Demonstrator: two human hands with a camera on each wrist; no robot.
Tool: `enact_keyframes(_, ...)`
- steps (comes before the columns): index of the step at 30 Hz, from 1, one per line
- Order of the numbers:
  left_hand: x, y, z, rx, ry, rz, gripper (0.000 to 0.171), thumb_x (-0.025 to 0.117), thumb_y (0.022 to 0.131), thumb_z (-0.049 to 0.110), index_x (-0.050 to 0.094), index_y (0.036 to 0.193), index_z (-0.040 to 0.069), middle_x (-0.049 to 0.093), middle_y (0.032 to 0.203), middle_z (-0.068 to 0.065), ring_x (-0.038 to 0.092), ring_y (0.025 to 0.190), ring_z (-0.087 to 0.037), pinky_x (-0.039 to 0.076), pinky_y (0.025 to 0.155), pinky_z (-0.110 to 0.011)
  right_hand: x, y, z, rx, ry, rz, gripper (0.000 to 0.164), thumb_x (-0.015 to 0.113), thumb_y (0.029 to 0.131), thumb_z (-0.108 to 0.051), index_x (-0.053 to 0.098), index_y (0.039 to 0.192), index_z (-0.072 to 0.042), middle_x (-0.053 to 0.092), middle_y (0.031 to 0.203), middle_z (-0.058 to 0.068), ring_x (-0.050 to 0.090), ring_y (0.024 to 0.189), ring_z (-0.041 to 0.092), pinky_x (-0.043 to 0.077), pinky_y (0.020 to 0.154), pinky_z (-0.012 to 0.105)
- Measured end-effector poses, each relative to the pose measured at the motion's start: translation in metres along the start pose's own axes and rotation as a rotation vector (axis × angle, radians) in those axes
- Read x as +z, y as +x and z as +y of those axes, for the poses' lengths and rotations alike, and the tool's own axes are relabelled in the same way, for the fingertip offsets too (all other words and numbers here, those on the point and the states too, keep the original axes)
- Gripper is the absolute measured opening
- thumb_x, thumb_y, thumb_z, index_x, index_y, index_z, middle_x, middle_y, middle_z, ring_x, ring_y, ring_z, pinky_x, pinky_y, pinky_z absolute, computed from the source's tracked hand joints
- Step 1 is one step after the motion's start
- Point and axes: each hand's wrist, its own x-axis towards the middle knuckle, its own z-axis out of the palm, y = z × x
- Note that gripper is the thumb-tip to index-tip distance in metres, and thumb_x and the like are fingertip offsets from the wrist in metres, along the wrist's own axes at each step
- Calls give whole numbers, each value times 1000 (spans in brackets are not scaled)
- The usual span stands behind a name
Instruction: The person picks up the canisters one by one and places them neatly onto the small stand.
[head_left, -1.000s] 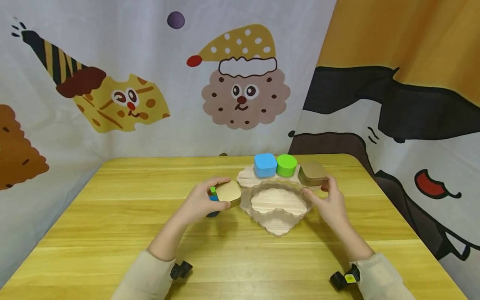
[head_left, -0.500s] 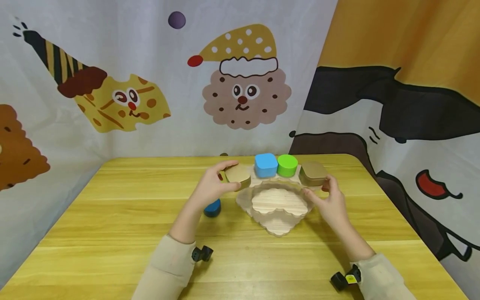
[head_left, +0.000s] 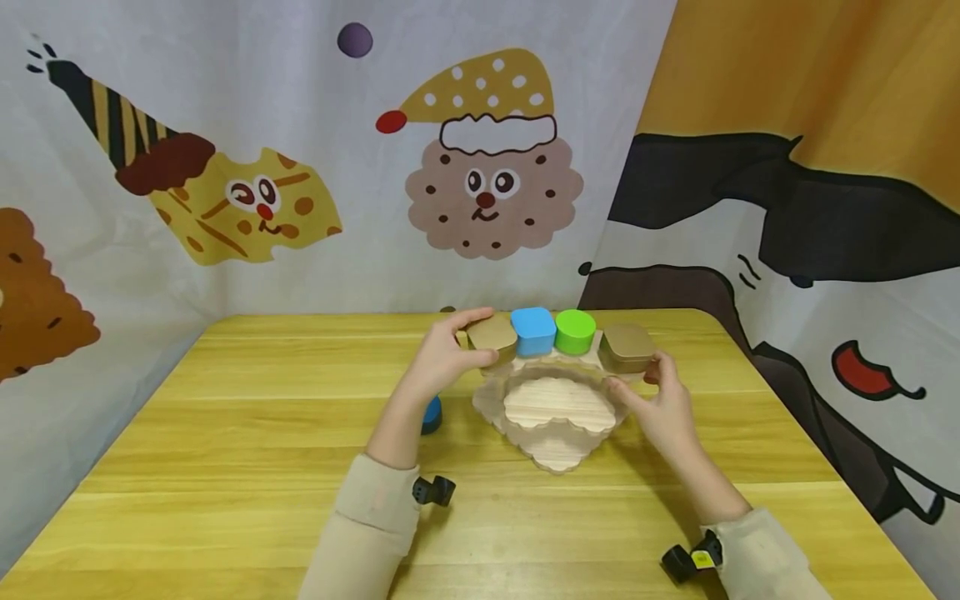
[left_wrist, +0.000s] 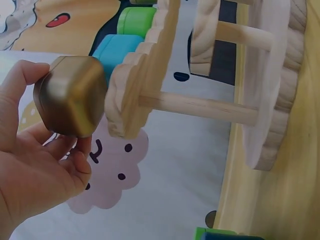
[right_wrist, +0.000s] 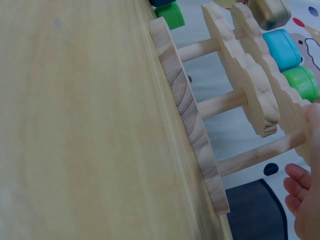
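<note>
- The left hand [head_left: 447, 357] pinches the left gold tin [left_wrist: 75, 95] between its thumb and fingers, at the left end of the top shelf; touching the wood or just above it, I cannot tell.
- The right hand [head_left: 660, 407] has thumb and fingers bent about the right end of the three-tier wooden stand [head_left: 558, 404], gripping its top shelf; whether they also touch the right gold tin [head_left: 627, 346] there, I cannot tell.
- Between the two tins, a light-blue rounded-square box [head_left: 534, 332] and a round bright-green box [head_left: 575, 332] rest side by side on that shelf.
- The scalloped stand is upright near the table's [head_left: 247, 467] far edge, toward the far right corner.
- Left of it lies a dark-blue box [head_left: 432, 415], partly behind the left forearm, with a small green box [right_wrist: 171, 16] beside it.
</note>
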Motion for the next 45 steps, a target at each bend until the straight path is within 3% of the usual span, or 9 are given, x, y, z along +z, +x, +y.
enact_keyframes(4, 2, 3, -5, -2, 32, -14, 59, 76, 76, 12, 58, 132, 12, 54, 130, -3, 50, 110, -21, 43, 91, -42, 1, 0, 0, 2, 3, 3, 73, 75, 84, -30, 36, 137, 0, 53, 116, 23, 45, 106, 36, 35, 89, 54)
enact_keyframes(6, 2, 4, -7, -2, 37, -19, 59, 76, 76, 12, 58, 132, 12, 53, 131, -3, 48, 114, -22, 40, 96, -44, 1, 0, 0, 4, 4, 3, 73, 75, 84, -30, 36, 137, 0, 53, 116, 23, 45, 106, 36, 35, 89, 53)
enact_keyframes(18, 3, 6, -14, -16, 19, -41, 60, 77, 78, 16, 57, 134, 17, 51, 133, 2, 44, 119, -20, 37, 98, -47, 1, 0, 0, 10, -6, 0, 73, 75, 84, -31, 36, 137, 0, 53, 115, 24, 45, 106, 36, 35, 88, 53)
enact_keyframes(23, -1, 4, -17, -4, -7, -54, 64, 79, 79, 18, 53, 137, 16, 54, 130, 2, 45, 111, -22, 43, 82, -41, 1, -1, 0, 18, -14, -5, 73, 74, 85, -32, 36, 138, 1, 53, 115, 24, 45, 106, 36, 35, 87, 52)
enact_keyframes(26, -8, 2, -19, 9, 3, -47, 65, 79, 80, 20, 51, 138, 17, 55, 128, 1, 45, 110, -23, 44, 78, -41, 1, -1, -1, 21, -10, -8, 74, 74, 85, -32, 35, 138, 1, 53, 116, 24, 44, 107, 36, 35, 88, 53)
enact_keyframes(35, -43, -4, -27, 10, -18, 43, 60, 75, 84, 21, 51, 138, 17, 55, 128, -1, 45, 116, -26, 33, 87, -43, 1, -1, 0, 21, -12, 0, 73, 75, 84, -31, 36, 137, 0, 53, 116, 24, 45, 106, 36, 36, 88, 53)
enact_keyframes(39, -53, -6, -33, -15, -44, 69, 61, 76, 84, 22, 51, 139, 17, 54, 130, -4, 43, 118, -28, 33, 89, -42, 1, -1, 0, 17, -17, 2, 72, 75, 84, -31, 36, 137, 0, 53, 116, 24, 45, 106, 36, 36, 88, 54)
enact_keyframes(45, -62, -9, -41, -85, -34, 54, 65, 73, 86, 17, 44, 144, 11, 49, 135, -13, 41, 121, -33, 35, 93, -46, 1, -1, 0, 12, -14, 3, 73, 75, 84, -32, 36, 137, -1, 54, 117, 24, 45, 106, 36, 36, 88, 55)
